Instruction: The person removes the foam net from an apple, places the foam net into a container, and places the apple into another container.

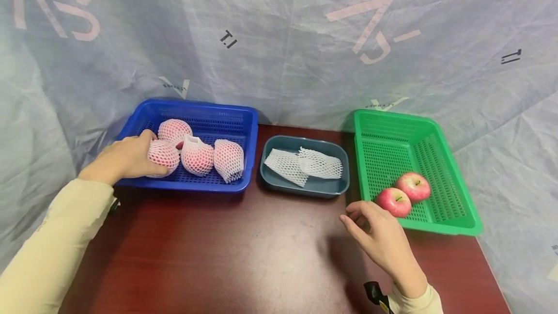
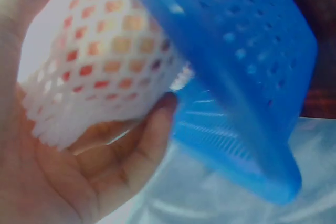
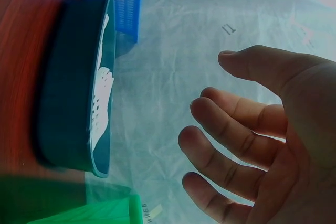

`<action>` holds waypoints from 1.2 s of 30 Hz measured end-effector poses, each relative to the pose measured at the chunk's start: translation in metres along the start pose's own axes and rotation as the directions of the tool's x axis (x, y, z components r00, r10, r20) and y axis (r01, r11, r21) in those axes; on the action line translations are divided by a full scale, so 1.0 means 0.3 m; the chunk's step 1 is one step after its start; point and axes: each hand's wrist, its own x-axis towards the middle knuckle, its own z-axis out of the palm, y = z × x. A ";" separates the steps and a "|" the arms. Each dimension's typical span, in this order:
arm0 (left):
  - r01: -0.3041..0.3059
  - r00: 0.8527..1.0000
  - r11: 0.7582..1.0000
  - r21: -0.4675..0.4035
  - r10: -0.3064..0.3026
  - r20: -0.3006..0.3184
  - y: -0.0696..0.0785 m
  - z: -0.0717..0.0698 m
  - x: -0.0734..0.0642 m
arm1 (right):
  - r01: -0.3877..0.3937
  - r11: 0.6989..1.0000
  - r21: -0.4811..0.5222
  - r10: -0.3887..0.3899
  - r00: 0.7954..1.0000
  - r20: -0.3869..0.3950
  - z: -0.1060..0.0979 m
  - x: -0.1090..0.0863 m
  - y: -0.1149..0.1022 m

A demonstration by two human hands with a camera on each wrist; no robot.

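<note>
In the head view my left hand (image 1: 122, 159) grips a net-wrapped apple (image 1: 163, 156) at the left side of the blue basket (image 1: 251, 144). The left wrist view shows the white foam net (image 2: 52, 103) around that apple, with thumb and fingers curled about it. Several other netted apples, among them one at the right (image 1: 228, 159), lie in the same basket. My right hand (image 1: 385, 241) hovers over the table by the green basket (image 1: 468, 227), its fingers loosely bent and holding nothing. Two bare apples (image 1: 413, 187) sit in the green basket.
A dark teal tray (image 1: 305, 191) with two white foam nets (image 1: 320, 164) stands between the baskets. All three containers rest on a brown wooden table (image 1: 244, 256). A grey printed cloth (image 1: 279, 62) hangs behind them.
</note>
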 end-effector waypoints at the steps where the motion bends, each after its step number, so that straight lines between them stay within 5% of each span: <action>1: -0.007 1.000 1.000 -0.015 0.007 -0.029 0.008 -0.010 -0.018 | -0.001 1.000 0.002 0.001 1.000 0.001 0.001 0.001 -0.001; 8: -0.122 0.972 0.972 -0.198 0.077 -0.221 0.084 -0.021 -0.118 | 0.016 1.000 0.027 -0.016 1.000 0.009 0.007 0.003 -0.007; 15: -0.200 0.962 0.910 -0.362 0.113 -0.248 0.187 0.007 -0.178 | 0.021 0.999 0.031 -0.021 1.000 0.005 -0.004 -0.002 -0.011; 19: -0.250 0.957 0.854 -0.457 0.146 -0.250 0.244 0.034 -0.197 | 0.026 0.999 0.031 -0.026 1.000 -0.002 -0.009 -0.006 -0.011; 25: -0.362 0.929 0.751 -0.551 0.244 -0.278 0.311 0.087 -0.202 | 0.057 0.997 0.043 -0.056 0.998 -0.019 -0.014 -0.006 -0.012; 31: -0.407 0.913 0.691 -0.598 0.287 -0.290 0.379 0.127 -0.200 | 0.100 0.993 0.067 -0.097 0.994 -0.049 -0.013 -0.002 -0.013; 36: -0.449 0.893 0.614 -0.649 0.341 -0.295 0.450 0.159 -0.190 | 0.132 0.988 0.080 -0.128 0.990 -0.058 0.002 0.008 -0.020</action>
